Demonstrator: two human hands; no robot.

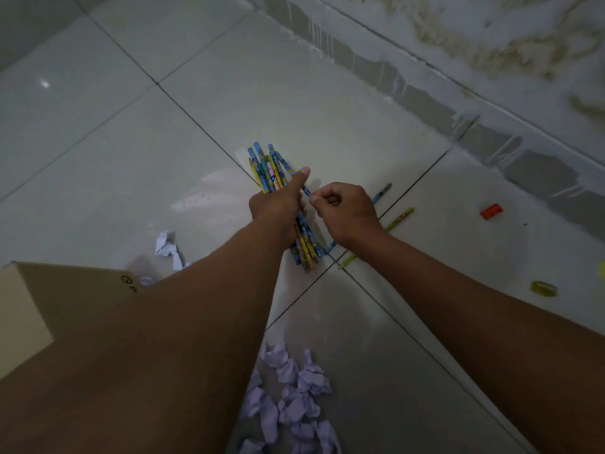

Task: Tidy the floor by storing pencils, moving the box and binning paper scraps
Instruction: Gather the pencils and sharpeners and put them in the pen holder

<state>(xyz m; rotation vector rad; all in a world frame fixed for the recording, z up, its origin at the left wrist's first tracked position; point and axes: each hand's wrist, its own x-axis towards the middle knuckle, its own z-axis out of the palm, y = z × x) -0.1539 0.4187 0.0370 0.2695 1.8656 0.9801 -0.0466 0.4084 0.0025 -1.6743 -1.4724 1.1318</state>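
Note:
My left hand grips a bundle of several blue and yellow pencils above the tiled floor, thumb stretched along them. My right hand pinches one blue pencil at its lower end, laying it against the bundle. A blue pencil and a yellow-green pencil lie on the floor under my right hand, partly hidden. The cardboard box sits at the lower left, partly behind my left forearm. Crumpled white paper scraps lie near the bottom, with another scrap beside the box.
A red sharpener and a yellow-green sharpener lie on the tiles to the right. The wall with its grey skirting runs diagonally across the upper right. A clear plastic sheet lies behind the pencil bundle.

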